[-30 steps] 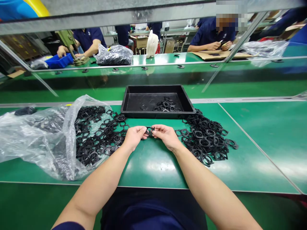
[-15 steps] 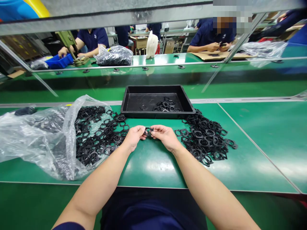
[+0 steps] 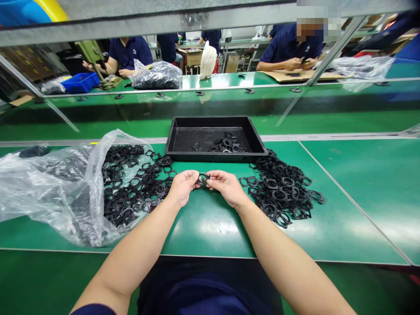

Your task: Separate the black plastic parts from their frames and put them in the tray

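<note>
Between my two hands is a small black ring-shaped plastic part (image 3: 203, 178), pinched at both ends above the green table. My left hand (image 3: 183, 186) is closed on its left end with thumb and fingers. On the opposite end, my right hand (image 3: 226, 186) grips it the same way. Fingers cover much of the part. Just beyond my hands stands a black tray (image 3: 193, 156) with a small heap of similar parts (image 3: 228, 144) inside. A loose pile of black parts (image 3: 282, 188) lies to the right of my right hand.
At left, a clear plastic bag (image 3: 75, 197) lies open, with many black parts (image 3: 138, 183) spilling toward my left hand. Behind the tray runs a metal rail (image 3: 295, 137), then a green strip with several dark pieces. Co-workers in dark shirts sit across, near a white fan (image 3: 208, 61).
My left hand has shifted very slightly on the part; my right hand stays in place. Across the bench, a co-worker's hand has come out of the blue bin.
</note>
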Demonstrator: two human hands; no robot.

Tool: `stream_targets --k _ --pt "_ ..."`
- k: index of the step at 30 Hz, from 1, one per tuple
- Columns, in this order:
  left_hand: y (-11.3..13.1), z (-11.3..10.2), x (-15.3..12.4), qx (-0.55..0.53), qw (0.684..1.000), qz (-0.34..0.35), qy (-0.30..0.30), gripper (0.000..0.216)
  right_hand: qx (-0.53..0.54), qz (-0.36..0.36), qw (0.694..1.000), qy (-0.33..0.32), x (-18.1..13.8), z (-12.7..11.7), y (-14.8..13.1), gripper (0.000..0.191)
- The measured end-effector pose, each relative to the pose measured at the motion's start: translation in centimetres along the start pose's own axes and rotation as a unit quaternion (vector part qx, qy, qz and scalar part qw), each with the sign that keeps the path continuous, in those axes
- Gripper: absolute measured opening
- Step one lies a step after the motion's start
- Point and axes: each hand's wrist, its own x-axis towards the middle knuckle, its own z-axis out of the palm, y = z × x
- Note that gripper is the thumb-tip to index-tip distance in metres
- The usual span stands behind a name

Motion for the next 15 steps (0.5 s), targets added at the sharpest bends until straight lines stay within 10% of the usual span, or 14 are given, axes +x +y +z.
stream_targets --k 15 --pt "0.26 -0.24 -0.09 -0.035 0.997 -0.059 -0.043 0.034 0.01 -0.027 1.0 0.002 -0.12 -0.03 0.03 0.035"
